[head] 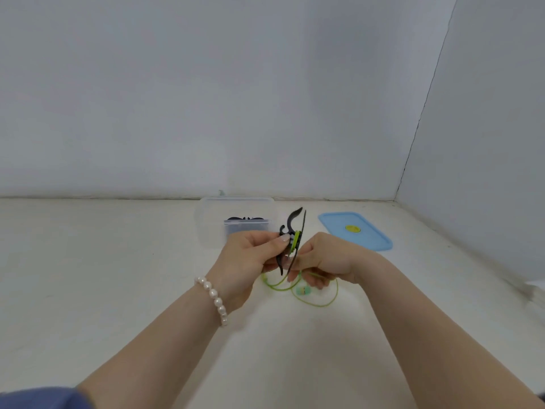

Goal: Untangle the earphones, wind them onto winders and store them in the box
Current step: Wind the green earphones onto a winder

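Observation:
My left hand [246, 255] pinches a black winder [292, 222], held upright above the table, with green earphone cable wrapped round its middle. My right hand [321, 261] grips the green cable [324, 302] just below the winder. The loose rest of the cable loops on the table under both hands, with a pale green earbud [302, 290] lying in the loop. Behind the hands stands a clear plastic box [212, 214] holding another black winder [246, 224] with wound cable.
A blue lid [368, 234] with a yellow round sticker lies flat to the right of the box. White walls close the table at the back and on the right. A pearl bracelet [212, 296] sits on my left wrist.

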